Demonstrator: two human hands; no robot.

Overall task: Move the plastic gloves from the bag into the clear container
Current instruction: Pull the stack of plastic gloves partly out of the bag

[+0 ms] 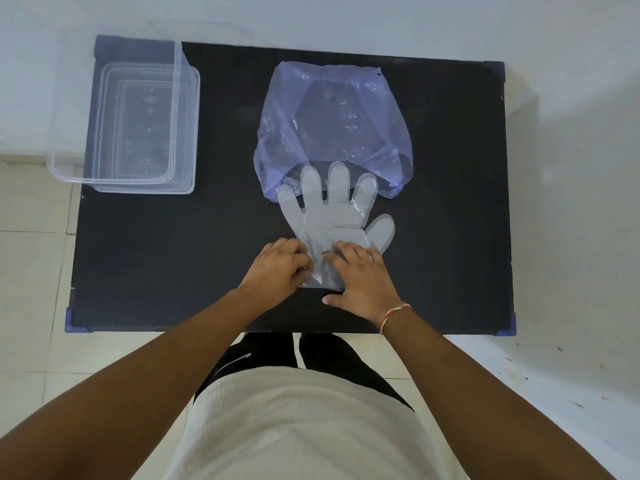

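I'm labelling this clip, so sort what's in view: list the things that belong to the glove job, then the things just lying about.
Belongs to the job:
plastic gloves, flat on the table, cuff end under both hands
purple bag
clear container, nothing visible inside
left hand
right hand

Just there:
black table
wrist thread
tiled floor

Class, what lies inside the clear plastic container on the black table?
Nothing shows inside the clear plastic container; its bare bottom shows through. The translucent plastic gloves lie on the black table, fingertips at the purple plastic bag, cuff under both hands.
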